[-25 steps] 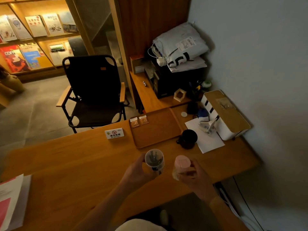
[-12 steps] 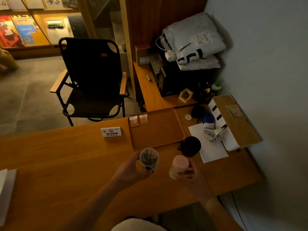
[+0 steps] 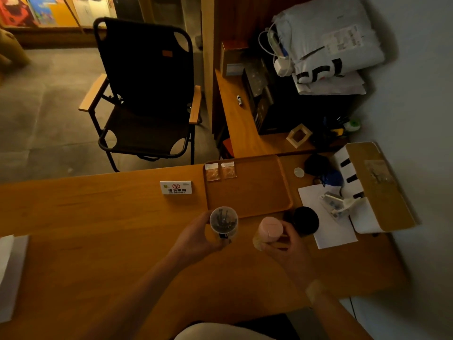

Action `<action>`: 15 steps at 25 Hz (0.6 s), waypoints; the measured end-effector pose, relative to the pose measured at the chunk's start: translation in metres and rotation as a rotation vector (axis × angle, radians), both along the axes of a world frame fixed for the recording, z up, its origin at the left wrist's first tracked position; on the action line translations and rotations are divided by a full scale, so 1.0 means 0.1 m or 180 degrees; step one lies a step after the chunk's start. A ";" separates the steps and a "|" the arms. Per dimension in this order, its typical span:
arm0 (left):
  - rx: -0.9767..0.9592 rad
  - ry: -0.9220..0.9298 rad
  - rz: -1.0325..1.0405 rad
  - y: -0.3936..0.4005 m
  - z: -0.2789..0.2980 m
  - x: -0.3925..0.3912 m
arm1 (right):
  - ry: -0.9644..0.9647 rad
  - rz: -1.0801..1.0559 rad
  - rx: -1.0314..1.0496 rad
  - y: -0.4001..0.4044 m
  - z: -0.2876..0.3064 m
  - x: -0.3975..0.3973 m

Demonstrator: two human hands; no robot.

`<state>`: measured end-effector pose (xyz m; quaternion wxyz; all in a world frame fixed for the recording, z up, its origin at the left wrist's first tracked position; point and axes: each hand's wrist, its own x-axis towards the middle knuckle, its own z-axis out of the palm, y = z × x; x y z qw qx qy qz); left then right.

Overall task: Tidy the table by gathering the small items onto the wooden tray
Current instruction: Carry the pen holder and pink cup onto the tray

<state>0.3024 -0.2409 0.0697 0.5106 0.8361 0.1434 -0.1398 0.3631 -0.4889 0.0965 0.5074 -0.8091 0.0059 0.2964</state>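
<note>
Both forearms are bare, with no sleeves visible. The right hand and left hand wear no gloves. Pale clothing shows at the bottom edge.

White sign reads "NO SMOKING" (under Chinese characters).

This looks like a reception or service corner of a café or reading lounge. A long warm-toned wooden counter carries a small white no-smoking sign with red symbol facing outward. Beyond it stands a black folding chair with wooden armrests on a grey tiled floor. A lit display shelf of colourful magazines shows at the far left. Behind the counter, grey plastic mailing parcels with shipping labels pile in a cluttered corner.
</note>
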 end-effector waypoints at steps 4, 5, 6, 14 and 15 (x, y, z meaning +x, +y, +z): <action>-0.0011 0.0031 0.0090 0.02 -0.05 0.08 | -0.0019 0.0090 -0.0024 0.04 -0.04 0.17; -0.0008 0.0050 0.0102 0.01 -0.06 0.11 | -0.0019 0.0109 -0.0034 0.04 -0.05 0.22; -0.0004 0.0064 0.0118 0.00 -0.07 0.14 | -0.0035 0.0130 -0.0050 0.03 -0.07 0.26; 0.0051 0.0168 0.0382 -0.29 -0.05 0.47 | -0.0027 0.0566 -0.0111 -0.17 -0.28 0.81; 0.0040 0.0176 0.0431 -0.34 -0.03 0.52 | -0.0052 0.0603 -0.0114 -0.20 -0.29 0.90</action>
